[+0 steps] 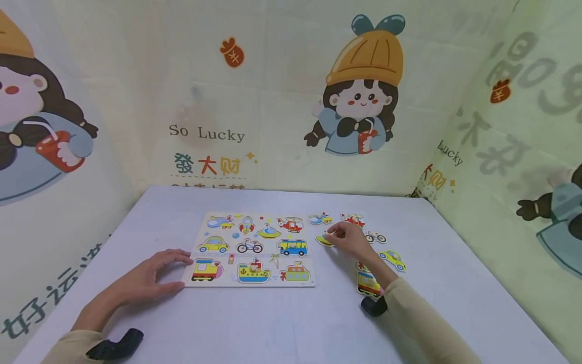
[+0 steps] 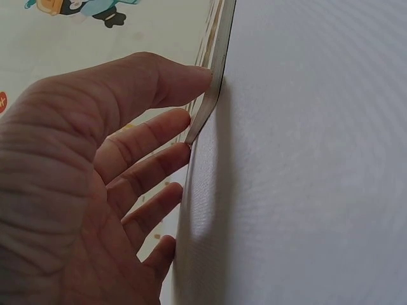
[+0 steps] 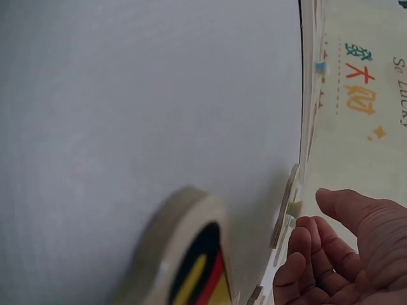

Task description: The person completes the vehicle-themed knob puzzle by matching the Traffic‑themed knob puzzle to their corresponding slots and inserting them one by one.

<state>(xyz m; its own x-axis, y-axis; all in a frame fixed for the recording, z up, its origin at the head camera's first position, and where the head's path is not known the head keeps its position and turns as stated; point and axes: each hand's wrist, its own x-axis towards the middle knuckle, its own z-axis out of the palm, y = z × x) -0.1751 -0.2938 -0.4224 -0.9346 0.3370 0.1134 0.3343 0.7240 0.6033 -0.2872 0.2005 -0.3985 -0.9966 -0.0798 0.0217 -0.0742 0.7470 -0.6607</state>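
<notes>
A white puzzle board (image 1: 227, 283) printed with vehicles lies flat on the table. My left hand (image 1: 147, 278) is at its left edge, thumb and fingertips touching the rim, fingers loosely spread. In the left wrist view, the thumb of my left hand (image 2: 95, 165) meets the board's side (image 2: 219, 57). Right of the board, my right hand (image 1: 350, 240) reaches down to a yellow-green flying saucer piece (image 1: 324, 239), fingertips at its upper side. The right wrist view has a gap between thumb and fingers of my right hand (image 3: 343, 248); no grip on the piece is visible.
Loose wooden pieces lie right of the board: an airplane (image 1: 320, 218), a helicopter (image 1: 353, 219), a bicycle (image 1: 376, 237), a yellow car (image 1: 393, 260) and a train (image 1: 368, 283). The train lies under the right forearm. Printed cloth walls (image 1: 282, 101) stand behind the table.
</notes>
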